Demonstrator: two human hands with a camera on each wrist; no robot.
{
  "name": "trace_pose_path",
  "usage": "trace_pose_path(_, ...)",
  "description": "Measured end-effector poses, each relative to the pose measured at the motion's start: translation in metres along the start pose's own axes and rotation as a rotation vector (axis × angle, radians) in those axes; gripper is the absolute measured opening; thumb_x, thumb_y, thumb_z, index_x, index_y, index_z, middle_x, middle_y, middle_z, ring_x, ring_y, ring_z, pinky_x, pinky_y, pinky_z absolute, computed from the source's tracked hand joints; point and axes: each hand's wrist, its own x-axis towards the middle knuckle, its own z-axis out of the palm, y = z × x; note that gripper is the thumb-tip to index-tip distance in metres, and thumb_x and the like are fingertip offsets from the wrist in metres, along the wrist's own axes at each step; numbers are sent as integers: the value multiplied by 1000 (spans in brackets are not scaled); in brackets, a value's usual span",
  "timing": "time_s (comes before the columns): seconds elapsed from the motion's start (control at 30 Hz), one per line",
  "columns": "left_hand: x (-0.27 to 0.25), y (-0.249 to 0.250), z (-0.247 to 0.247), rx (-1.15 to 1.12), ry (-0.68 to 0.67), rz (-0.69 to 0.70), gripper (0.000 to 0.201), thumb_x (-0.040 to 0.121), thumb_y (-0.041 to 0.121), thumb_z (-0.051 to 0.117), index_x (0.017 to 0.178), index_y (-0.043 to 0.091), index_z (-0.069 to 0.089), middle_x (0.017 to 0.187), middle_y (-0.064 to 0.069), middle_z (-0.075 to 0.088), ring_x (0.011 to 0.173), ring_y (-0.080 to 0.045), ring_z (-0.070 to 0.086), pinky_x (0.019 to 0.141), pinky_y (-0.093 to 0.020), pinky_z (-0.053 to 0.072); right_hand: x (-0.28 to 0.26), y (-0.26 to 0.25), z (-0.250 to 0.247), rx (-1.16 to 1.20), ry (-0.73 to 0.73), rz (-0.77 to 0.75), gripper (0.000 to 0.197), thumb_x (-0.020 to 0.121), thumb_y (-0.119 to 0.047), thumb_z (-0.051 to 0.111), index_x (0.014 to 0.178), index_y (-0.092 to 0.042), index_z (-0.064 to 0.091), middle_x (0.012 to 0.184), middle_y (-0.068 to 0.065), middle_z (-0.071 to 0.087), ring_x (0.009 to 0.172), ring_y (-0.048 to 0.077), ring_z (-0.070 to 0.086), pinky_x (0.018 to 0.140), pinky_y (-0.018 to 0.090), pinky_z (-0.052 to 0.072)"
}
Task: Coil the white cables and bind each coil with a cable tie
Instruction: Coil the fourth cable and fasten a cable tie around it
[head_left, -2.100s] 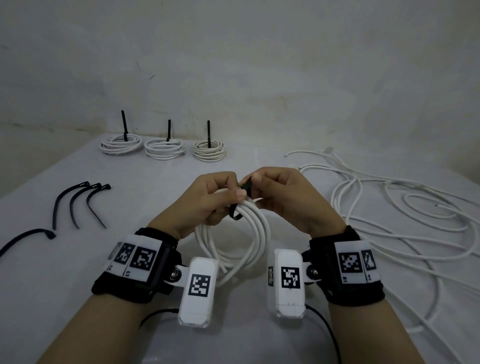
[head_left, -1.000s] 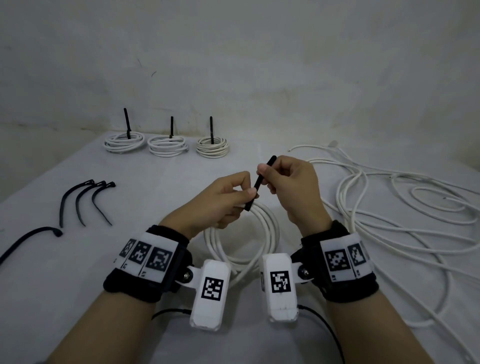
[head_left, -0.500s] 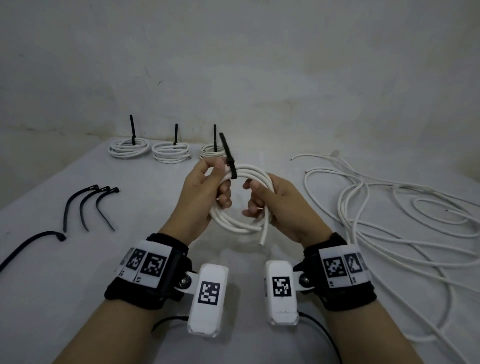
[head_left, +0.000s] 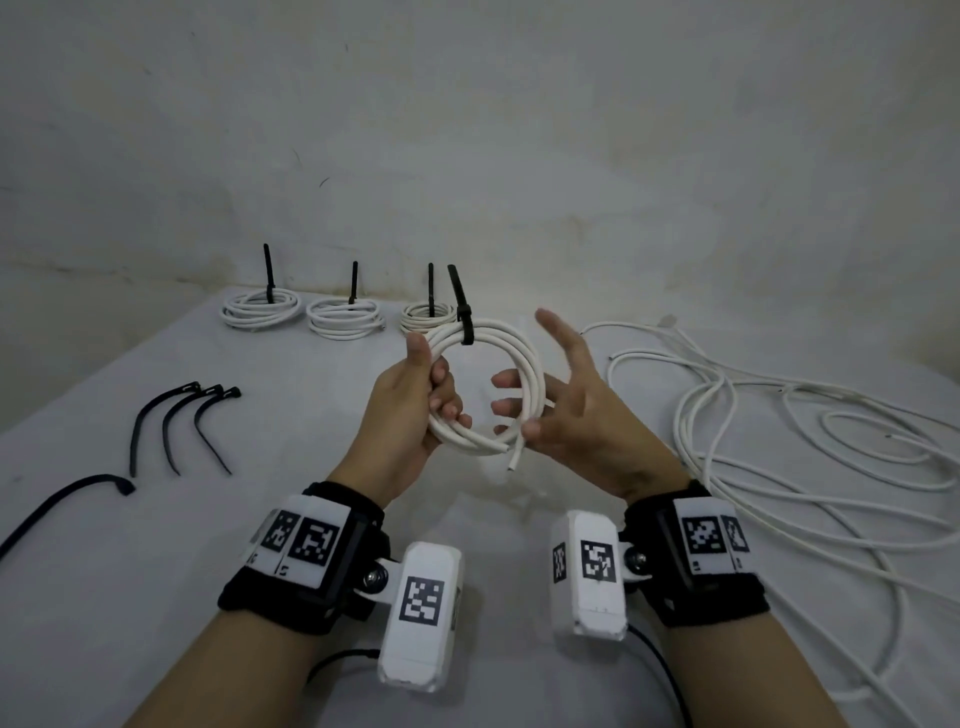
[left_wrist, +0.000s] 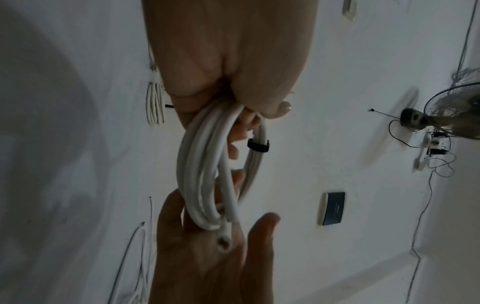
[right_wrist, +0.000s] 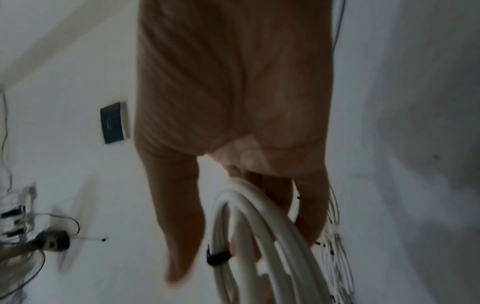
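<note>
White cable coil (head_left: 485, 384), bound by a black cable tie (head_left: 464, 317), is grasped by the left hand (head_left: 415, 415); the right hand (head_left: 569, 410) is released, fingers spread beside it.

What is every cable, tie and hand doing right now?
held coil: tied, lifted off the table
black tie: fastened round it, tail sticking up
left hand: gripping the coil
right hand: open beside the coil
three far coils: tied, lying flat
four spare ties: unused
loose cable: uncoiled
</note>
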Motion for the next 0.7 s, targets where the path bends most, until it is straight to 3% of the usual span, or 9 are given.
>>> trace_pose_path(0.03,1,0,-1,-14,7,-3,48,96,51,27,69,13,39,46,6,31,42,-8,36,47,-22,45,-1,-1,-1,-59,-21,-25,79,67,17,63,127,-29,43,106,9,61,95,24,66,76,34,55)
trace_pose_path(0.1,2,1,-2,-35,16,-6,49,95,52,27,69,14,39,47,6,30,42,-8,35,48,-22,44,-3,-3,3,-209,-57,-54,57,65,21,69,109,-13,58,112,8,60,105,27,65,79,34,56)
trace_pose_path(0.17,2,2,-3,-57,30,-2,49,95,53,26,69,14,40,47,6,30,43,-8,35,48,-21,44,-4,-4,8,-306,-56,-50,36,64,17,73,90,-7,67,114,7,60,108,28,64,81,31,55)
trace_pose_path(0.23,3,2,-4,-68,44,8,49,96,52,25,69,15,40,47,6,31,43,-8,36,49,-21,45,-3,-3,11,-345,-32,-62,27,65,14,73,81,-6,68,114,9,60,105,26,66,81,29,54)
trace_pose_path(0.33,5,1,-5,-73,36,34,48,96,52,24,70,14,40,49,6,32,45,-8,38,52,-21,47,1,2,13,-384,72,-118,25,67,10,76,74,-13,68,111,9,63,98,26,69,82,32,54)
trace_pose_path(0.4,6,2,-5,-68,17,44,47,94,53,23,72,15,39,51,6,33,46,-7,39,54,-21,46,4,7,17,-433,139,-156,26,67,5,79,72,-18,69,109,8,65,102,22,66,86,39,55)
trace_pose_path(0.5,4,2,-4,-52,-12,67,42,85,56,34,74,15,40,53,6,35,48,-6,40,53,-19,43,6,12,23,-461,218,-168,19,68,0,80,73,-14,68,105,6,66,110,12,61,86,45,55)
trace_pose_path(0.6,1,0,-1,-14,-24,114,22,92,39,44,84,19,49,54,6,39,53,-7,44,57,-22,45,9,16,27,-479,291,-184,18,67,-4,82,73,-15,69,105,5,67,107,12,62,87,48,54)
trace_pose_path(0.7,0,-2,0,-29,-15,137,13,97,27,43,97,19,53,55,6,42,57,-9,48,62,-25,48,11,19,30,-480,349,-217,15,69,-3,80,76,-8,69,101,5,69,98,16,66,83,47,56)
